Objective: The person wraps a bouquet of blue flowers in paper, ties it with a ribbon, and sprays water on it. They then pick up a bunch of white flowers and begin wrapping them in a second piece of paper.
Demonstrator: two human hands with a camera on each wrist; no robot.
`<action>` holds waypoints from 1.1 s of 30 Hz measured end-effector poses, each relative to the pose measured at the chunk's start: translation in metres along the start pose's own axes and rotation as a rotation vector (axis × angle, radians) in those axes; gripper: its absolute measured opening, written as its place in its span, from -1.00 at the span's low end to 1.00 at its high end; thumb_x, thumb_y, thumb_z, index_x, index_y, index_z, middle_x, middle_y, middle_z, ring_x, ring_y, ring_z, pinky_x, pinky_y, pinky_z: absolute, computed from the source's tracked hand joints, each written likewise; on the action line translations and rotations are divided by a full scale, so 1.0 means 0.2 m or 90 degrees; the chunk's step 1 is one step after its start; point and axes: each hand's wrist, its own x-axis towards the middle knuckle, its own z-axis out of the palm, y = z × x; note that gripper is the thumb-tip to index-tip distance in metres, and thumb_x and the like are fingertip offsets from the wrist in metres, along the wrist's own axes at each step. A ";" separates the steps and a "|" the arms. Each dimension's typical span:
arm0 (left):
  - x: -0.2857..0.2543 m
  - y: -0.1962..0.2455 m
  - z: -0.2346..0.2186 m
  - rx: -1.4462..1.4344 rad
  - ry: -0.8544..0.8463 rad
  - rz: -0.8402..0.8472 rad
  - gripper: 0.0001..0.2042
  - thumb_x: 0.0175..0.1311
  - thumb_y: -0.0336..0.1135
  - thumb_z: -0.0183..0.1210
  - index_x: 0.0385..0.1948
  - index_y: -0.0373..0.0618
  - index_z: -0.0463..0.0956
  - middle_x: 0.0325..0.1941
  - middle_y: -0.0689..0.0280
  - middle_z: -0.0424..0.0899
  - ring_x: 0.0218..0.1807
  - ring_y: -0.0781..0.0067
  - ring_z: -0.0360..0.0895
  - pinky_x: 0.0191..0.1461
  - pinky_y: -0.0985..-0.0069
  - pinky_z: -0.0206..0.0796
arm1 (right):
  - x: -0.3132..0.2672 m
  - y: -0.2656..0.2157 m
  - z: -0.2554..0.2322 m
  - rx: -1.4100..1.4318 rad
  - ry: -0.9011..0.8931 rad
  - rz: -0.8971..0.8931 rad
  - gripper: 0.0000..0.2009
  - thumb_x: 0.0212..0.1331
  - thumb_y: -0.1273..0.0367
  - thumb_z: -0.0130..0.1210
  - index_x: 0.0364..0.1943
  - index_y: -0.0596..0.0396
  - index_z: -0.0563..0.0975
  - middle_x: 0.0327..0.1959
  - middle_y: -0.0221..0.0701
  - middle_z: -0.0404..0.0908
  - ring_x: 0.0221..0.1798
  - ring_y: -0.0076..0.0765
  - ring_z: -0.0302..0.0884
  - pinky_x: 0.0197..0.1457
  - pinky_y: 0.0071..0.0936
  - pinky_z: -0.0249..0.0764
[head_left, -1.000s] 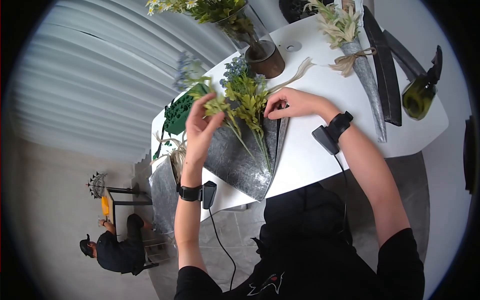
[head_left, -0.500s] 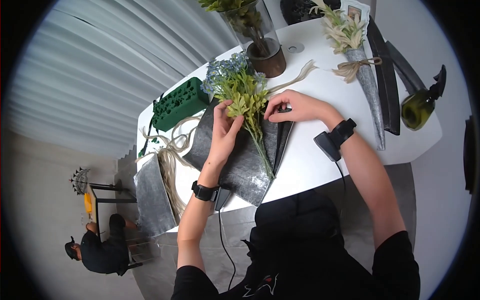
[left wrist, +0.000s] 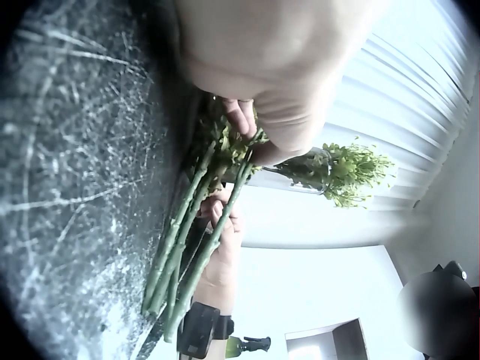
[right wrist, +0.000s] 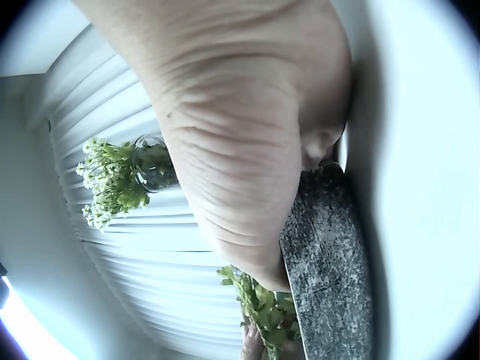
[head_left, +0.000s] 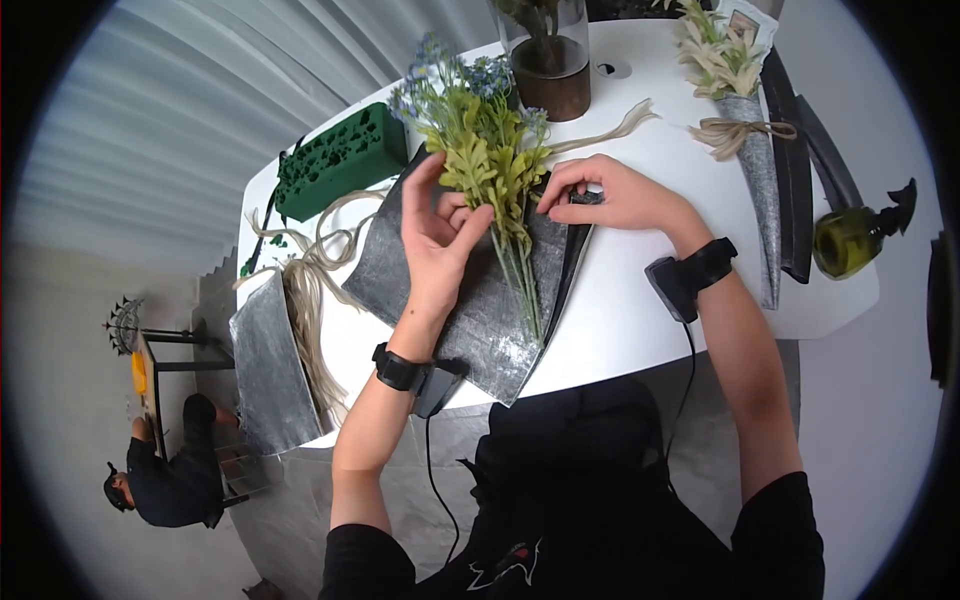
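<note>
Clearly, we judge the bunch of flowers (head_left: 503, 180) to be light and probably artificial: the leaves (head_left: 466, 165) look soft, while the thin green stems (head_left: 523, 280) seem rather stiff. The bunch is over the dark grey sheet (head_left: 475, 312), with its blue blooms (head_left: 488, 76) toward the far edge of the desk (head_left: 640, 330) and the stem ends toward the near edge. For us, the best place to take hold is the stems just below the leaves, because squeezing the blooms could bend or detach them. The sheet looks smooth and a little shiny, so the stems may slide on it; it should fold easily, but also crease.

The left hand (head_left: 437, 245) has its thumb and curled fingers on the stems among the leaves; how many it pinches, we cannot tell. The right hand (head_left: 640, 198) grips the folded side of the sheet.

On the white desk, we see a green foam block (head_left: 342, 165) toward the left corner, a glass vase (head_left: 550, 75) near the far edge, and a spray bottle (head_left: 848, 244) near the right edge. Behind, a pale curtain (head_left: 230, 130) hangs in folds, and another person (head_left: 170, 475) sits further away, to the left.
</note>
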 end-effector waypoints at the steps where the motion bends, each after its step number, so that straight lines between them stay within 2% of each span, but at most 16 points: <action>1: 0.00 0.02 0.01 -0.015 0.019 0.004 -0.36 0.24 -0.73 0.23 0.35 -0.23 0.18 0.35 0.17 0.34 0.03 0.50 0.56 0.10 0.59 0.52 | 0.00 0.00 0.00 0.002 0.000 -0.001 -0.84 0.25 0.38 0.27 -0.16 0.12 0.69 -0.21 -0.45 0.64 -0.15 -0.55 0.59 0.02 -0.51 0.46; 6: -0.01 0.00 -0.01 -0.034 0.012 -0.017 -0.53 0.25 -0.72 0.24 0.17 -0.23 0.31 0.16 0.27 0.47 0.05 0.51 0.56 0.09 0.61 0.53 | 0.00 -0.01 0.00 -0.005 -0.005 0.001 -0.84 0.24 0.40 0.28 -0.15 0.13 0.68 -0.19 -0.45 0.63 -0.12 -0.51 0.58 0.05 -0.50 0.46; 9: -0.01 -0.05 -0.04 -0.019 0.006 -0.048 -0.58 0.24 -0.72 0.24 0.10 -0.23 0.36 0.13 0.30 0.46 0.07 0.53 0.55 0.09 0.61 0.54 | 0.00 -0.01 0.01 -0.008 -0.006 0.002 -0.84 0.24 0.39 0.28 -0.15 0.12 0.69 -0.19 -0.45 0.64 -0.10 -0.50 0.56 0.07 -0.50 0.44; 10: -0.01 -0.07 -0.03 0.009 0.010 -0.049 -0.65 0.23 -0.68 0.28 0.02 -0.23 0.46 0.12 0.32 0.47 0.08 0.56 0.53 0.02 0.66 0.53 | 0.00 -0.01 0.01 -0.009 0.000 0.006 -0.84 0.24 0.39 0.28 -0.15 0.12 0.69 -0.19 -0.45 0.64 -0.09 -0.50 0.55 0.08 -0.50 0.44; 11: -0.01 -0.08 -0.04 0.008 0.010 -0.050 -0.65 0.23 -0.68 0.28 0.02 -0.23 0.46 0.12 0.32 0.47 0.08 0.56 0.53 0.02 0.66 0.53 | 0.00 -0.01 0.01 -0.010 0.006 0.010 -0.84 0.24 0.39 0.28 -0.15 0.11 0.69 -0.19 -0.46 0.64 -0.09 -0.50 0.54 0.09 -0.50 0.43; 13: -0.01 -0.10 -0.05 0.151 -0.011 -0.071 -0.71 0.21 -0.59 0.34 -0.06 -0.20 0.55 0.11 0.35 0.48 0.08 0.56 0.52 -0.03 0.67 0.47 | 0.00 -0.03 0.00 -0.018 0.004 0.014 -0.84 0.24 0.39 0.28 -0.15 0.11 0.69 -0.18 -0.46 0.64 -0.08 -0.50 0.54 0.09 -0.51 0.42; 14: -0.02 -0.10 -0.05 0.149 -0.009 -0.075 -0.71 0.21 -0.59 0.34 -0.06 -0.20 0.55 0.11 0.35 0.48 0.08 0.56 0.52 -0.03 0.67 0.47 | 0.00 -0.04 0.00 -0.026 0.002 0.015 -0.84 0.24 0.38 0.28 -0.15 0.10 0.69 -0.18 -0.45 0.64 -0.08 -0.50 0.54 0.10 -0.51 0.42; 17: -0.01 -0.08 -0.05 0.251 -0.012 -0.059 -0.68 0.14 -0.41 0.44 -0.07 -0.15 0.60 0.07 0.34 0.52 0.08 0.51 0.52 0.06 0.53 0.38 | 0.00 -0.03 0.00 -0.028 -0.001 0.018 -0.84 0.24 0.39 0.28 -0.14 0.10 0.69 -0.18 -0.46 0.65 -0.08 -0.49 0.55 0.10 -0.51 0.42; 21: -0.01 -0.10 -0.05 0.312 -0.033 -0.025 -0.64 0.11 -0.37 0.47 -0.06 -0.14 0.59 0.07 0.33 0.50 0.08 0.49 0.52 0.07 0.50 0.38 | 0.00 -0.03 0.00 -0.025 -0.006 0.020 -0.80 0.24 0.39 0.28 -0.09 0.10 0.69 -0.14 -0.43 0.65 -0.06 -0.46 0.56 0.13 -0.48 0.43; 23: -0.02 -0.09 -0.04 0.343 -0.020 0.002 -0.62 0.09 -0.36 0.48 -0.05 -0.09 0.57 0.04 0.34 0.47 0.06 0.47 0.51 0.06 0.51 0.39 | -0.02 -0.07 -0.04 -0.009 -0.050 0.025 -0.75 0.21 0.38 0.31 -0.05 0.11 0.68 -0.04 -0.38 0.65 0.06 -0.40 0.56 0.26 -0.43 0.40; 24: -0.02 -0.10 -0.05 0.343 -0.022 0.001 -0.62 0.09 -0.36 0.48 -0.05 -0.09 0.57 0.04 0.34 0.47 0.06 0.47 0.51 0.06 0.51 0.39 | -0.03 -0.09 -0.05 -0.007 -0.048 0.026 -0.75 0.21 0.38 0.31 -0.05 0.11 0.68 -0.04 -0.38 0.65 0.06 -0.40 0.56 0.26 -0.43 0.40; 26: -0.02 -0.10 -0.05 0.346 -0.018 -0.006 -0.59 0.13 -0.41 0.46 0.02 -0.10 0.53 0.07 0.39 0.46 0.09 0.54 0.49 0.12 0.55 0.35 | -0.06 -0.12 -0.07 -0.004 -0.066 -0.024 -0.69 0.10 0.43 0.30 -0.03 0.13 0.67 0.08 -0.35 0.61 0.22 -0.33 0.51 0.38 -0.37 0.32; 27: -0.02 -0.09 -0.05 0.346 -0.019 -0.006 -0.59 0.13 -0.41 0.46 0.02 -0.10 0.53 0.07 0.39 0.46 0.09 0.54 0.49 0.12 0.55 0.35 | -0.07 -0.12 -0.07 -0.004 -0.064 -0.024 -0.69 0.10 0.43 0.30 -0.03 0.13 0.67 0.08 -0.35 0.61 0.22 -0.33 0.51 0.38 -0.37 0.32; 29: -0.02 -0.09 -0.06 0.373 -0.041 -0.017 -0.59 0.12 -0.42 0.46 0.01 -0.09 0.54 0.06 0.39 0.45 0.09 0.54 0.50 0.13 0.54 0.35 | -0.06 -0.11 -0.10 -0.011 -0.106 -0.036 -0.62 -0.07 0.50 0.24 -0.05 0.12 0.67 0.17 -0.34 0.57 0.31 -0.29 0.44 0.45 -0.35 0.26; 33: -0.02 -0.10 -0.05 0.362 -0.030 -0.003 -0.62 0.08 -0.37 0.48 -0.05 -0.05 0.58 0.00 0.35 0.45 0.03 0.48 0.52 0.06 0.53 0.40 | -0.07 -0.08 -0.09 -0.099 -0.051 -0.065 -0.63 -0.17 0.53 0.18 -0.14 0.09 0.69 0.11 -0.36 0.57 0.24 -0.31 0.47 0.39 -0.36 0.30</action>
